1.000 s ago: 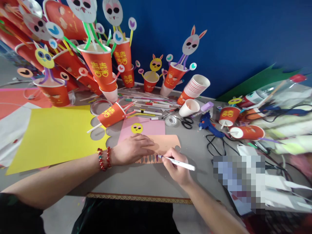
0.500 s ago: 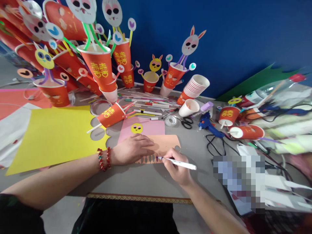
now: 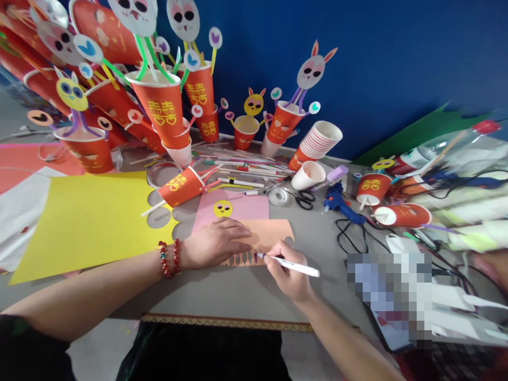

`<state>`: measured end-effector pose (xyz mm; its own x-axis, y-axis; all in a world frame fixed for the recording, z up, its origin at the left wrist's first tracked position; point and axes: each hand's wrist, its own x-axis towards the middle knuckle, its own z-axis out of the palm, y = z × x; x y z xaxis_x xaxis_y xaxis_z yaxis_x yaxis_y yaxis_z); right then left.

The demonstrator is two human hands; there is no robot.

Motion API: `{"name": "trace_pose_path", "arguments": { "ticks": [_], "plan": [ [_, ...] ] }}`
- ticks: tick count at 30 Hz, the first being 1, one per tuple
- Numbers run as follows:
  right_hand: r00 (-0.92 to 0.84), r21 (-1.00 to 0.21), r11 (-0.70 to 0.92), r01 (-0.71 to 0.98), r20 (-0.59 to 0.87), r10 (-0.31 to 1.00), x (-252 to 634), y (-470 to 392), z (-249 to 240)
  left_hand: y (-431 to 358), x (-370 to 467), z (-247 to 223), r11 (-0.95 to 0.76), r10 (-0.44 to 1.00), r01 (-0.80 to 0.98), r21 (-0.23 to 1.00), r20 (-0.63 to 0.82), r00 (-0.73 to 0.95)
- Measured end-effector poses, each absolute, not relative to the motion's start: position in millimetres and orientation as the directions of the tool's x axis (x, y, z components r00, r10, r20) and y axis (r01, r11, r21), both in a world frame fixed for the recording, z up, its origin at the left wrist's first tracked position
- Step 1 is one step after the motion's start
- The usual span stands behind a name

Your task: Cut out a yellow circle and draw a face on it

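My left hand [image 3: 220,242] lies flat with its fingers stretched out, pressing on a sheet of orange paper [image 3: 273,230]. Several leaf-shaped holes run along the sheet's near edge. Between the fingers of my right hand [image 3: 289,272] is a white marker [image 3: 297,266], its tip on the paper beside a small purple mark. Partly under the orange sheet is a pink sheet [image 3: 246,205]. On that pink sheet rests a yellow paper face [image 3: 223,208], just beyond my left fingers.
A yellow sheet [image 3: 99,222] with cut-outs covers the left. Behind stand red paper cups [image 3: 161,114] with paper rabbits and a stack of cups [image 3: 319,140]. Scissors [image 3: 304,198], a tape roll [image 3: 278,196] and a blue glue gun [image 3: 343,203] with its black cord lie right of the pink sheet.
The purple mark beside the marker tip looks slightly different. Both hands stay in nearly the same place, and the view shifts very slightly.
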<state>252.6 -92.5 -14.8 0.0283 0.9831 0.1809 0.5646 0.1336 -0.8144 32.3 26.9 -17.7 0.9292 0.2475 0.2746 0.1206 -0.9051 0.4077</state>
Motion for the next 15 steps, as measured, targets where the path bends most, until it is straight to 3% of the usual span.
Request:
{"name": "trace_pose_path", "arguments": {
  "ticks": [15],
  "plan": [
    [0.003,-0.789,0.152,0.596,0.192,0.981,252.2,-91.7,-13.5,27.1,31.8,-18.5,-0.91,0.243,0.12,0.398,0.276,0.93]
  ]
}}
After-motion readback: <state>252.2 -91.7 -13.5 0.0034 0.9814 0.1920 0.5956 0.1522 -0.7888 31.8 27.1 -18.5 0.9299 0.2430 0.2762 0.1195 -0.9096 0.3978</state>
